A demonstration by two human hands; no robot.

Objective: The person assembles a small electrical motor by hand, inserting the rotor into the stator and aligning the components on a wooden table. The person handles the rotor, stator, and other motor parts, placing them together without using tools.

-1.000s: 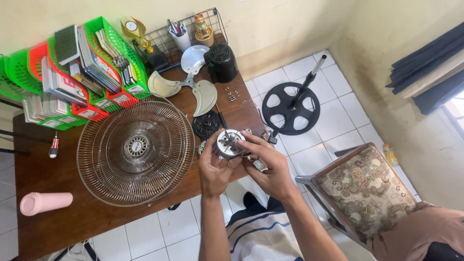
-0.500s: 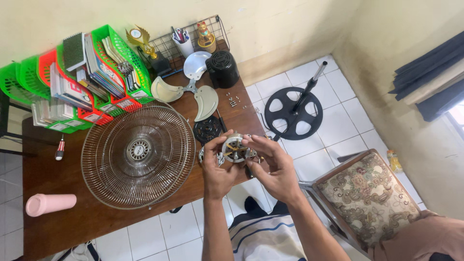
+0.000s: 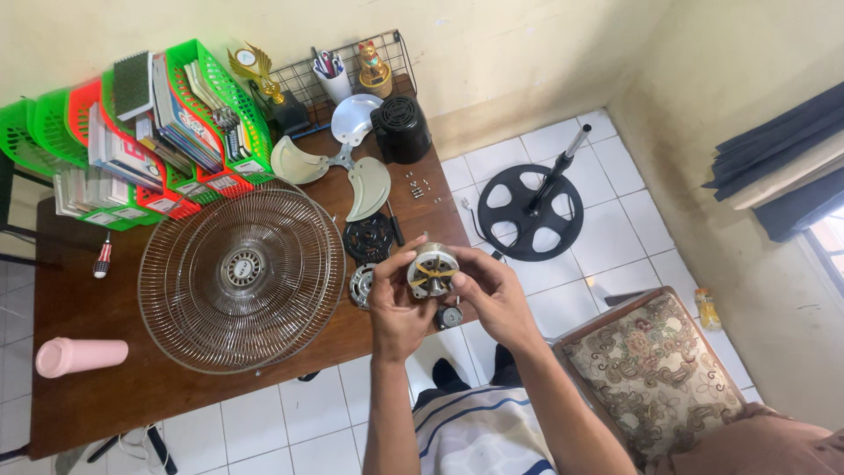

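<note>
While both forearms rise, left hand (image 3: 397,303) and right hand (image 3: 494,295) grip motor core (image 3: 432,270) — fingers curled.

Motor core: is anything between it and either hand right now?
Nothing visible. The round motor core sits directly in the fingers of both the left hand and the right hand, above the table's near edge.
</note>
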